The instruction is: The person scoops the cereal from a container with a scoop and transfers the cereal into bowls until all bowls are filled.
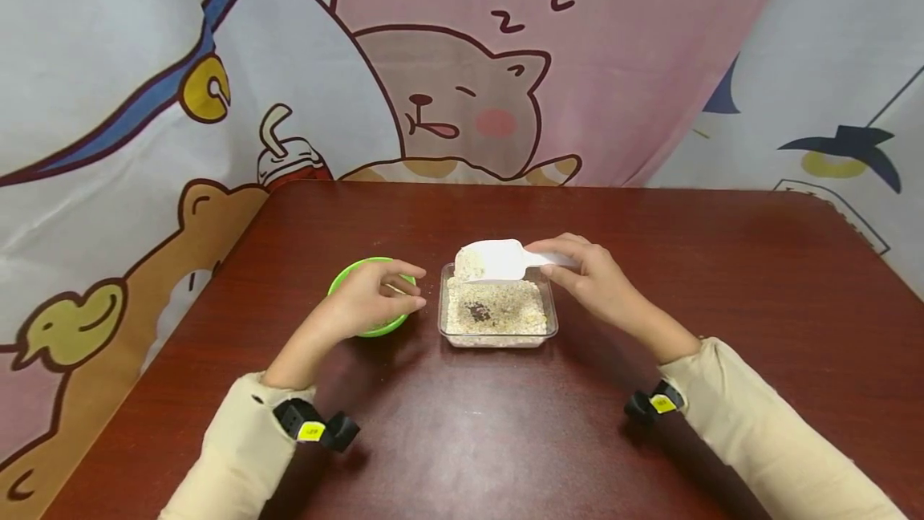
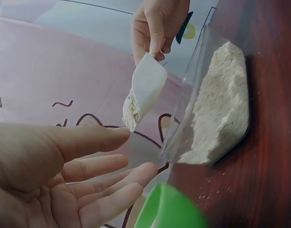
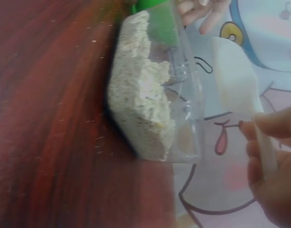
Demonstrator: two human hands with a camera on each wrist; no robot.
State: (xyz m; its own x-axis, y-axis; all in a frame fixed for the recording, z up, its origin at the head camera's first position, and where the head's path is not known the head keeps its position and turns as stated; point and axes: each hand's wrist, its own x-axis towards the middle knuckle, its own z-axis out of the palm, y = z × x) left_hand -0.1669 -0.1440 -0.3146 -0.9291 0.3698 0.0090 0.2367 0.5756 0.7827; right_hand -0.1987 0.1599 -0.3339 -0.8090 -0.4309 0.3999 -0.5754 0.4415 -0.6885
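Note:
My right hand point(image 1: 588, 275) grips a white scoop point(image 1: 498, 260) by its handle, and some pale crumbly grain sits in the scoop's front end. Below the scoop stands a clear rectangular container point(image 1: 500, 335) partly filled with pale flakes point(image 3: 143, 90); a small dark patch shows on their surface in the head view. My left hand point(image 1: 368, 295) hovers over a green bowl point(image 1: 354, 267), its fingers relaxed and spread and holding nothing. In the left wrist view the left palm and fingers lie beside the green rim point(image 2: 169, 209). Most of the bowl's inside is hidden by the hand.
Both things stand on a dark reddish-brown table point(image 1: 469, 424). A few spilled crumbs point(image 2: 217, 187) lie on the tabletop between bowl and container. Behind the table hangs a cloth point(image 1: 447, 103) printed with cartoon animals.

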